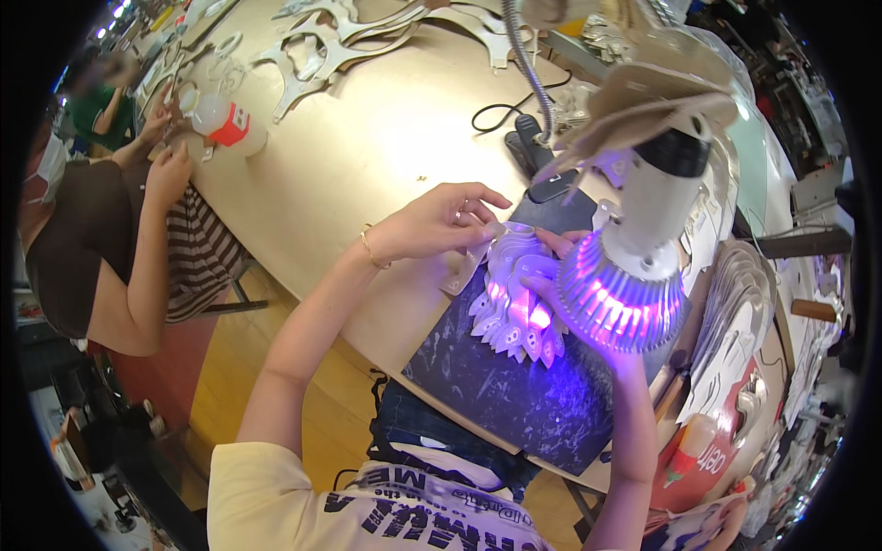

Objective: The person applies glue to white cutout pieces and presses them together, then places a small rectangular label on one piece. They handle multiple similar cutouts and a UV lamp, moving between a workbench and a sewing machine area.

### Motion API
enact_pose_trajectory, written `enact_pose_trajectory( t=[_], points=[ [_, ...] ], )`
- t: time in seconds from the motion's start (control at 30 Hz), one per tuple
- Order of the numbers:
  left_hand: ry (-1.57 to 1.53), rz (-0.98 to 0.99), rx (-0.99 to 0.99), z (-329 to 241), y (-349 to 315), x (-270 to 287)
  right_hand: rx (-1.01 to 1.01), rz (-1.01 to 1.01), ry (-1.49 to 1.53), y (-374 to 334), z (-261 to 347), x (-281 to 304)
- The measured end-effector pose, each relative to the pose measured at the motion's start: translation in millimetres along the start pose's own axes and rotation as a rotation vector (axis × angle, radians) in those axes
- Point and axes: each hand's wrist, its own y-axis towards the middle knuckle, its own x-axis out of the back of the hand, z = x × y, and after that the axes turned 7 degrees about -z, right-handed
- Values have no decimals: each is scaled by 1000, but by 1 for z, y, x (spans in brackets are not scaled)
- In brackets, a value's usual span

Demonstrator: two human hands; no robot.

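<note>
Under a hanging lamp with purple light (620,294), a fanned stack of thin, pale shaped pieces (514,266) lies over a dark, scuffed board (478,390). The stack's pointed ends face me. My left hand (441,222) is at its far left edge, thumb and forefinger pinching a thin pale piece (457,275) while the other fingers curl loosely above. From the right, my right hand (551,266) grips the stack, with fingers at its far edge and a thumb over its top. The lamp hides most of that hand.
A co-worker (101,239) sits at the left, hands raised near a translucent bottle with a red label (225,124). Flat pale cut-outs (340,50) lie at the table's far side. A black clip-like tool (528,147) rests behind the board. More layered pieces (735,303) stand at the right.
</note>
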Motion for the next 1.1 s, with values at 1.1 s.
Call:
enact_pose_trajectory(
  t=[1.1],
  points=[
    [402,-389,-387,18,-20,-36,130,-31,-114,-34,-5,-6]
  ],
)
